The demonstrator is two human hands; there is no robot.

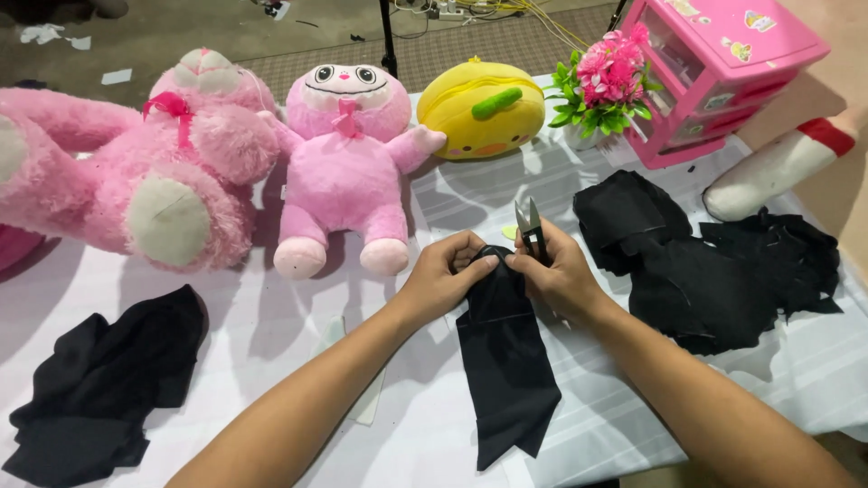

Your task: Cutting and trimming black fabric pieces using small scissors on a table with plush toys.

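**Fabric held at top edge, snips in right hand**

The work surface is a table (271,334) covered with a pale striped cloth, set against a floor with cables running along the far side.

At centre, the left hand (443,271) is closed in a pinch on the top edge of a black fabric strip (506,361). The right hand (556,271) pinches the same edge from the other side and also grips a pair of small thread snips (530,221), blades pointing up and away from the fabric. The strip lies flat on the table, running from the hands toward the near edge, where it ends in a forked tail.

Just right of the hands lies a pile of black fabric offcuts (714,271). Near the left front corner lies a second black fabric piece (108,380). Along the far side stand a large pink plush bear (136,163), a pink plush doll (348,154), a yellow plush duck (484,108), a pot of pink artificial flowers (606,81) and a pink drawer box (723,63).

Hazards, as judged from this position:
- The snips sit close to the left fingertips; turning the blades downward without clearance could nick a finger.
- The fabric is limp; uneven pinch tension could pucker the edge and misplace a cut.
- Black offcuts near the workpiece could be confused with it.
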